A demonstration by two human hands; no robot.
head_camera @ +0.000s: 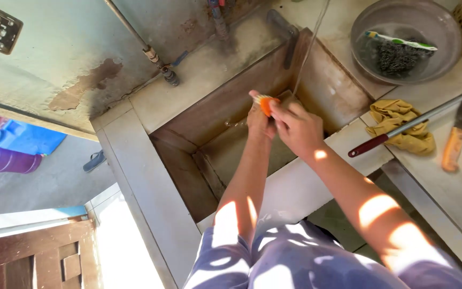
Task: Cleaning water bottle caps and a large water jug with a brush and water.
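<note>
- The sink (pixel 348 93), a deep brown basin set in a pale counter, is the landmark here; both hands meet over the middle of it.
- The left hand (pixel 259 122) is curled around a small orange thing (pixel 266 103), fingers pressed together on it; only the top of that thing shows, so what it is cannot be told.
- The right hand (pixel 295 128) touches the same orange thing from the side, its fingertips closed against it in a pinch.
- A thin stream of water (pixel 308 48) falls from above the sink's far edge down to the hands.
- The orange thing sits above the sink's floor, between the two hands, right where the water lands.
- Beyond the sink's far right corner stands a grey metal bowl (pixel 445 48) with a dark scouring pad (pixel 397 58) and a green-and-white stick-like thing (pixel 402 41) inside.
- Just right of the sink a crumpled yellow cloth (pixel 402 115) lies on the counter, with a long metal rod with a dark red handle (pixel 370 145) lying across it.
- Further right of the sink, past the cloth, a knife (pixel 455 142) with a wooden handle lies flat.
- Behind the sink's far left corner a pipe (pixel 151 53) runs down the stained wall.
- Well to the left of the sink, down on the floor, lie a sandal (pixel 96 160) and a purple bottle (pixel 6 159).
</note>
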